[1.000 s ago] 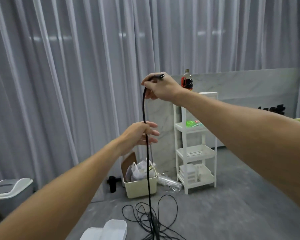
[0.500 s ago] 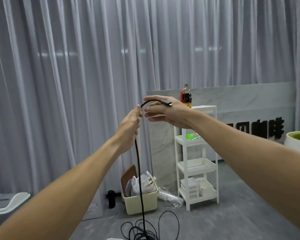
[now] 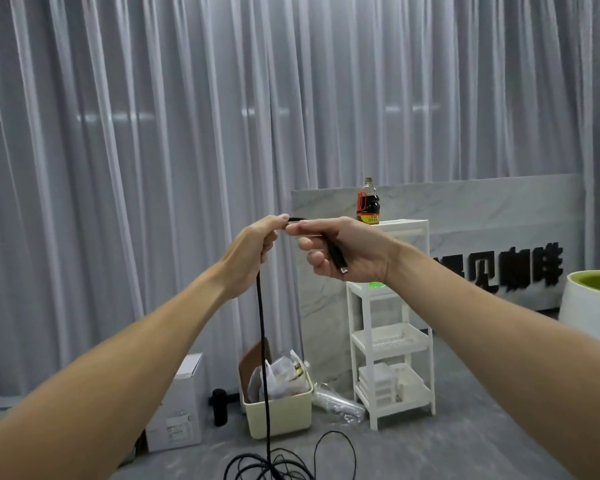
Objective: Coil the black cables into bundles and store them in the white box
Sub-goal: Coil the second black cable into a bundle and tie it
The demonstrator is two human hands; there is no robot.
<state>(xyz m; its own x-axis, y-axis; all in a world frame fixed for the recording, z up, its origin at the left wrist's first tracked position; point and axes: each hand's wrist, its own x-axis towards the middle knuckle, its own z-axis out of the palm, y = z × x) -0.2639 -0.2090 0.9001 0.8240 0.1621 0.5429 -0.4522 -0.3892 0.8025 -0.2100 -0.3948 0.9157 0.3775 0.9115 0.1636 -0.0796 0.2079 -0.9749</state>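
cable (image 3: 261, 327): black, thin, round, matte. Slack lies in loose tangled loops on the grey floor (image 3: 430, 452) at near centre; one strand rises straight up to the hands.
left hand (image 3: 253, 252): fingers curled round the cable at the top of the vertical run, thumb and forefinger pinching it.
right hand (image 3: 347, 249): palm turned toward camera, fingers curled, holding the cable's end. A short arc of cable bridges the two hands, which are almost touching.
plug (image 3: 338, 258): thicker straight black barrel with a small metal tip, lying diagonally across the right palm.
cream bin (image 3: 279, 415): smooth plastic, rectangular, behind the loops; stuffed with crumpled plastic bags and cardboard.
white carton (image 3: 179, 407): cardboard, labelled, left of the bin.
white shelf (image 3: 392, 327): three-tier plastic, perforated trays, right of the bin.
bottle (image 3: 368, 206): dark liquid, red label, on top of the shelf.
far: marble-pattern panel (image 3: 482, 209), pleated grey curtains (image 3: 153, 150).
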